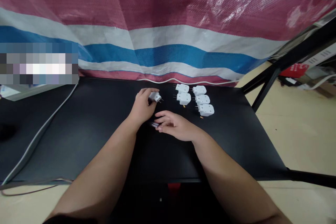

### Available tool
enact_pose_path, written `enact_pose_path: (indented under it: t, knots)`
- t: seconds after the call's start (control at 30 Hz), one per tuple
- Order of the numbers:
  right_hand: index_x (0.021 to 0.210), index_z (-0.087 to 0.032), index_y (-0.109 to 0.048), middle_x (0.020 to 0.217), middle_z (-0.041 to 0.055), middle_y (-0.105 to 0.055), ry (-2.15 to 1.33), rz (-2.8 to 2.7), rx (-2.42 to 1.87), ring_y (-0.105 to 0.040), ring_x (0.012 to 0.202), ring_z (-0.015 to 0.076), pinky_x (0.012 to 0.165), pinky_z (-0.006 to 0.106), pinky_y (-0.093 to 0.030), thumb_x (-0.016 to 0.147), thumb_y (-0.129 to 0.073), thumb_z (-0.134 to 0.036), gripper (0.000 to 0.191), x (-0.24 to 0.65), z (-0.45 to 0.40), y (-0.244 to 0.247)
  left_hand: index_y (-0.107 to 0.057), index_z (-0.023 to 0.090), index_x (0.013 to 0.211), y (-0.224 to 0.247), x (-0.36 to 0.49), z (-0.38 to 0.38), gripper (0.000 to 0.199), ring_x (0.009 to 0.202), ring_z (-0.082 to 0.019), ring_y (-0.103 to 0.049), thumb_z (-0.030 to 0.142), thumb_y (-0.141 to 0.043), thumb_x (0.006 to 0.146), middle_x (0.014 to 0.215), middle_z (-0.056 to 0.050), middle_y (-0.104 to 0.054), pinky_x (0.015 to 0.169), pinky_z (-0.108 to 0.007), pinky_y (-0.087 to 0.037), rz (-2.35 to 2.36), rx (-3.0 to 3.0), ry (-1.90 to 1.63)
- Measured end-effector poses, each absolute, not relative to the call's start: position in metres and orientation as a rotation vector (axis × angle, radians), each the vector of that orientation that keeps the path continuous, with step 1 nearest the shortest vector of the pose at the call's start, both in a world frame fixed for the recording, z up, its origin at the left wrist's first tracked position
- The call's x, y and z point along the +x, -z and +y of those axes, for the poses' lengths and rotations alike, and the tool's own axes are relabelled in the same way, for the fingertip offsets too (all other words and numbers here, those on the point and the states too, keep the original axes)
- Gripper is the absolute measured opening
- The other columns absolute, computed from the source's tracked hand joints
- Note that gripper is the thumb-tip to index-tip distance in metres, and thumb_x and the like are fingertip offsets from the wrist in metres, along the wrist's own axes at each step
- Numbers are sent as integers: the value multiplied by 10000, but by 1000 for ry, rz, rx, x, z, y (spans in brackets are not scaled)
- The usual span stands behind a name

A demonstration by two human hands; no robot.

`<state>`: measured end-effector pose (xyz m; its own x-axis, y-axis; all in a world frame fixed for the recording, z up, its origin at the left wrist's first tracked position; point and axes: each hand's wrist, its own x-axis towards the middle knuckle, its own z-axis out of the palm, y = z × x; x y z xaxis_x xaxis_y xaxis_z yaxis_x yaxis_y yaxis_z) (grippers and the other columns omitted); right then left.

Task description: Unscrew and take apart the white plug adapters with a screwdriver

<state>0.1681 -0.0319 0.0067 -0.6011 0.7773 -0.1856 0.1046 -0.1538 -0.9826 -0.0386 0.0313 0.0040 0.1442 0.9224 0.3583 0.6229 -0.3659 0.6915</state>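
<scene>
My left hand (144,103) grips a white plug-like piece (156,96) with thin pins pointing right, above the black table. Close by on the right, my right hand (174,125) has its fingertips at a small dark and silvery piece (155,124), too small to make out. Several similar white pieces lie to the right in two columns: two in the nearer column (183,98) and three in the farther one (206,109), their pins pointing left. A tiny gold-coloured part (184,106) sits below the nearer column, and another (201,117) below the farther one.
The black table (105,119) ends at a striped plastic sheet (157,10). A pale cable (39,134) crosses its left side, near a grey-white object (34,90) and a dark rounded object (7,131). Black frame bars (265,87) stand at the right.
</scene>
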Motion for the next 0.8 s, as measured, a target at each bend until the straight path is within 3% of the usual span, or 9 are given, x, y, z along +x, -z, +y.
enact_pose_path:
  t: [0.1, 0.2, 0.3, 0.37, 0.47, 0.53, 0.67, 0.8]
  knots:
    - [1416, -255, -586, 1538, 149, -636, -1873, -1690, -900, -755, 1272, 246, 1139, 482, -593, 954, -798, -229, 509, 169, -34, -9, -729, 217, 1265, -1, -38, 33, 474, 1205, -286, -667, 27, -650, 838, 1295, -118, -694, 1020, -459, -588, 1461, 2057, -1106]
    - [1353, -256, -619, 1554, 124, -610, -1894, -1683, -860, -749, 1280, 239, 1088, 428, -617, 950, -796, -245, 441, 170, -35, -15, -735, 210, 1243, 3, -38, 34, 461, 1181, -275, -678, 18, -657, 831, 1265, -111, -701, 1051, -466, -579, 1437, 2085, -1101]
    - [1188, -217, -675, 1177, 65, -755, -1854, -1666, -859, -791, 1050, 187, 948, 358, -646, 941, -804, -272, 284, 173, -33, -23, -729, 215, 1236, 6, -38, 35, 500, 1226, -276, -675, -26, -635, 808, 1266, -99, -707, 1123, -494, -541, 1373, 2149, -1095]
    - [1103, -210, -676, 893, -3, -723, -1820, -1645, -841, -755, 811, 150, 776, 311, -632, 951, -793, -303, 213, 177, -32, -28, -718, 215, 1244, 6, -38, 35, 530, 1260, -276, -669, -48, -616, 795, 1285, -99, -703, 1149, -506, -525, 1296, 2184, -1096]
    - [997, -226, -664, 718, -58, -619, -1629, -1589, -828, -601, 573, 102, 565, 259, -498, 973, -767, -374, 182, 184, -29, -32, -712, 215, 1262, 1, -40, 33, 556, 1304, -274, -662, -63, -600, 794, 1313, -109, -690, 1166, -512, -518, 1102, 2233, -1043]
    - [945, -238, -650, 683, -71, -547, -1368, -1486, -863, -500, 530, 90, 529, 261, -425, 990, -731, -379, 169, 189, -27, -33, -719, 228, 1274, -3, -41, 30, 562, 1351, -279, -648, -61, -595, 808, 1353, -117, -674, 1175, -514, -519, 961, 2239, -959]
    - [944, -248, -659, 832, -11, -595, -857, -1550, -988, -574, 708, 144, 679, 320, -516, 977, -676, -241, 38, 192, -21, -32, -724, 262, 1290, -11, -41, 25, 581, 1443, -289, -598, -60, -555, 836, 1489, -120, -610, 1190, -515, -518, 831, 2215, -831]
    - [1057, -257, -711, 1184, 83, -653, -581, -1856, -1065, -684, 1046, 237, 885, 421, -605, 899, -635, -98, 237, 190, -21, -27, -611, 243, 1368, -12, -37, 22, 587, 1292, -263, -687, -32, -577, 850, 1375, -118, -675, 1119, -488, -566, 746, 2125, -861]
